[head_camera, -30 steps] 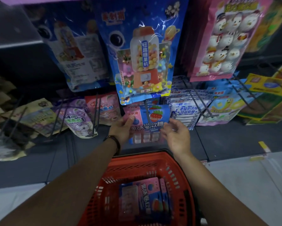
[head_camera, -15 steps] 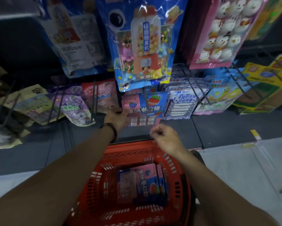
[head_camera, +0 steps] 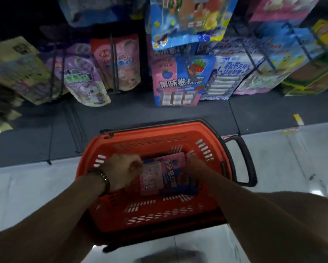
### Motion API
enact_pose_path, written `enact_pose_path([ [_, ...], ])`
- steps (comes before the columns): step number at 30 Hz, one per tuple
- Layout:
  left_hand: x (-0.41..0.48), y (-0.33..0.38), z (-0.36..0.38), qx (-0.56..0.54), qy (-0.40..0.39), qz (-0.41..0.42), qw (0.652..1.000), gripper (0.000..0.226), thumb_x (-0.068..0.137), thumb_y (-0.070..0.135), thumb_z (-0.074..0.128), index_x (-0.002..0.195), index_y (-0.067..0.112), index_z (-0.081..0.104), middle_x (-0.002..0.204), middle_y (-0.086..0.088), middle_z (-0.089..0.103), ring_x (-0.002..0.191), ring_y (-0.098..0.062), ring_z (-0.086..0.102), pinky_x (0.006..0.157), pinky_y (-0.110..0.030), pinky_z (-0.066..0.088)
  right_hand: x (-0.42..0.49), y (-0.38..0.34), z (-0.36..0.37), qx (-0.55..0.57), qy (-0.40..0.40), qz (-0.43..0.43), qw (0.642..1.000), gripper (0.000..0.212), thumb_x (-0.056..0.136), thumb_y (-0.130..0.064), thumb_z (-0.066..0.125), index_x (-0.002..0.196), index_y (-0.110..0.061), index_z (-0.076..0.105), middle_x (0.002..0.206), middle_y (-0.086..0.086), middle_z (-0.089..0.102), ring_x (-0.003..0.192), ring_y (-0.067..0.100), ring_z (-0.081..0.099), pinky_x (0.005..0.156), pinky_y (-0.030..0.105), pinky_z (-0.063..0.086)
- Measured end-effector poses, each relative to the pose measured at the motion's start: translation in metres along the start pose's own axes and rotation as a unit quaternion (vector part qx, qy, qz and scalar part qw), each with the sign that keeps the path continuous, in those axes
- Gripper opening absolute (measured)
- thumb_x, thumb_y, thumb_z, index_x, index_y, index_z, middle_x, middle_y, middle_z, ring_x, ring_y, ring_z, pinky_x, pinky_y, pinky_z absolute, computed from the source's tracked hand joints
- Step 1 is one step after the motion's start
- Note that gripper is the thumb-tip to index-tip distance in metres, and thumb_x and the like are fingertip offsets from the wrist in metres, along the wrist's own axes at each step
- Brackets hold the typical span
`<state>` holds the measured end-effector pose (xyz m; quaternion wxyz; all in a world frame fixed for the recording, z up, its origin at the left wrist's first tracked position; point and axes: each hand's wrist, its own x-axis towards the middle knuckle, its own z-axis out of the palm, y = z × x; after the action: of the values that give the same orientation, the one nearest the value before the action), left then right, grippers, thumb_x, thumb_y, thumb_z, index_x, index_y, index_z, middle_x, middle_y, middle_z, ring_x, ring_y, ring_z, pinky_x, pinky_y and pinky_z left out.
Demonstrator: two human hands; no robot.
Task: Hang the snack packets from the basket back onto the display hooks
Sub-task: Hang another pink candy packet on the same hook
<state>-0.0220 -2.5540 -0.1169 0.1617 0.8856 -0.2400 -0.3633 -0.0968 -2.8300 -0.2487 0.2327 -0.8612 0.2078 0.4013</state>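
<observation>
Both my hands have dropped from the hooks into the orange plastic basket [head_camera: 212, 149]. Left hand [head_camera: 121, 170] and right hand [head_camera: 194, 164] flank the pink-and-blue snack packet [head_camera: 167, 175]; finger closure unclear. One matching hung packet [head_camera: 178, 80] is up; next pickup begins.

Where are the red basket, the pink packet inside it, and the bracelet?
red basket [head_camera: 151, 133]: head view, far rim.
pink packet [head_camera: 155, 177]: head view, front face.
bracelet [head_camera: 104, 179]: head view, on the left wrist.

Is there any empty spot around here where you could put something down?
Yes: the pale floor left of the red basket, and right of its black handle. The dark shelf base between basket and hanging packets is bare too. Inside the basket it's crowded: both hands, left and right, are on the packets.
</observation>
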Motion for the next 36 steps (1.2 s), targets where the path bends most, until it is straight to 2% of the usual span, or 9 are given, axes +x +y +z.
enact_pose_path([
  [3, 0.009, -0.009, 0.004, 0.058, -0.096, -0.004, 0.994, 0.021, 0.102, 0.037, 0.063, 0.114, 0.022, 0.072, 0.118, -0.001, 0.075, 0.111, -0.023, 0.07, 0.094, -0.032, 0.053, 0.007, 0.007, 0.034, 0.081, 0.059, 0.032, 0.994, 0.093, 0.09, -0.025, 0.079, 0.165, -0.013, 0.024, 0.148, 0.016, 0.056, 0.128, 0.038, 0.062, 0.094, 0.034, 0.049],
  [6, 0.024, -0.009, 0.003, 0.112, -0.129, -0.005, 0.985, 0.033, 0.102, 0.044, 0.06, 0.127, 0.025, 0.068, 0.132, -0.002, 0.071, 0.121, -0.025, 0.067, 0.102, -0.033, 0.052, 0.022, 0.011, 0.062, 0.165, 0.073, 0.107, 0.978, 0.074, 0.094, -0.025, 0.073, 0.159, -0.011, 0.041, 0.139, 0.017, 0.065, 0.122, 0.04, 0.065, 0.092, 0.037, 0.052],
  [10, 0.04, 0.001, -0.008, 0.116, -0.118, 0.0, 0.986, 0.035, 0.103, 0.046, 0.06, 0.129, 0.023, 0.067, 0.132, -0.004, 0.07, 0.118, -0.025, 0.066, 0.099, -0.037, 0.053, 0.088, 0.05, 0.12, 0.262, 0.065, 0.18, 0.946, 0.1, 0.063, -0.058, 0.079, 0.147, -0.012, 0.05, 0.14, 0.016, 0.064, 0.125, 0.039, 0.065, 0.102, 0.05, 0.057],
  [13, 0.046, 0.005, -0.019, 0.112, -0.118, -0.002, 0.987, 0.035, 0.106, 0.047, 0.055, 0.13, 0.023, 0.065, 0.129, -0.004, 0.069, 0.114, -0.025, 0.066, 0.097, -0.037, 0.053, 0.051, 0.014, 0.093, 0.265, 0.051, 0.171, 0.947, 0.069, 0.088, -0.035, 0.078, 0.146, -0.007, 0.054, 0.137, 0.018, 0.066, 0.125, 0.04, 0.064, 0.097, 0.043, 0.055],
  [15, 0.047, 0.006, -0.022, 0.108, -0.125, -0.011, 0.986, 0.04, 0.107, 0.051, 0.052, 0.135, 0.025, 0.062, 0.131, -0.003, 0.068, 0.115, -0.024, 0.065, 0.097, -0.037, 0.053, 0.045, 0.003, 0.085, 0.238, 0.035, 0.152, 0.959, 0.048, 0.102, -0.02, 0.066, 0.146, -0.006, 0.056, 0.137, 0.018, 0.067, 0.127, 0.038, 0.064, 0.093, 0.041, 0.053],
  [19, 0.046, 0.009, -0.024, 0.12, -0.141, -0.024, 0.982, 0.039, 0.107, 0.051, 0.052, 0.13, 0.022, 0.066, 0.128, -0.004, 0.07, 0.113, -0.025, 0.066, 0.098, -0.039, 0.054, 0.044, 0.003, 0.077, 0.216, 0.002, 0.122, 0.969, 0.055, 0.106, -0.028, 0.061, 0.157, -0.015, 0.045, 0.14, 0.018, 0.065, 0.123, 0.037, 0.066, 0.089, 0.039, 0.056],
  [27, 0.035, 0.002, -0.005, 0.127, -0.138, -0.026, 0.982, 0.036, 0.104, 0.038, 0.061, 0.125, 0.011, 0.072, 0.129, -0.01, 0.072, 0.119, -0.029, 0.067, 0.097, -0.034, 0.052, 0.01, -0.003, 0.039, 0.267, -0.009, -0.016, 0.963, 0.033, 0.096, -0.014, 0.075, 0.128, -0.012, 0.069, 0.112, 0.01, 0.075, 0.101, 0.026, 0.072, 0.092, 0.048, 0.063],
  [31, 0.018, -0.002, 0.002, 0.071, -0.075, -0.057, 0.993, 0.03, 0.097, 0.046, 0.066, 0.108, 0.019, 0.072, 0.119, -0.006, 0.076, 0.107, -0.026, 0.069, 0.082, -0.031, 0.049, -0.038, -0.026, -0.012, 0.189, -0.044, -0.101, 0.976, 0.023, 0.099, -0.006, 0.068, 0.101, -0.028, 0.07, 0.089, -0.009, 0.072, 0.071, -0.003, 0.067, 0.069, 0.022, 0.052],
  [36, -0.012, -0.002, -0.007, -0.048, 0.062, -0.066, 0.995, 0.085, 0.079, 0.037, 0.09, 0.152, 0.022, 0.051, 0.152, -0.003, 0.059, 0.139, -0.025, 0.057, 0.115, -0.034, 0.045, -0.1, -0.052, -0.071, 0.08, -0.051, -0.215, 0.972, 0.013, 0.099, -0.018, 0.068, 0.111, -0.016, 0.07, 0.107, 0.002, 0.078, 0.088, 0.022, 0.072, 0.088, 0.046, 0.06],
])
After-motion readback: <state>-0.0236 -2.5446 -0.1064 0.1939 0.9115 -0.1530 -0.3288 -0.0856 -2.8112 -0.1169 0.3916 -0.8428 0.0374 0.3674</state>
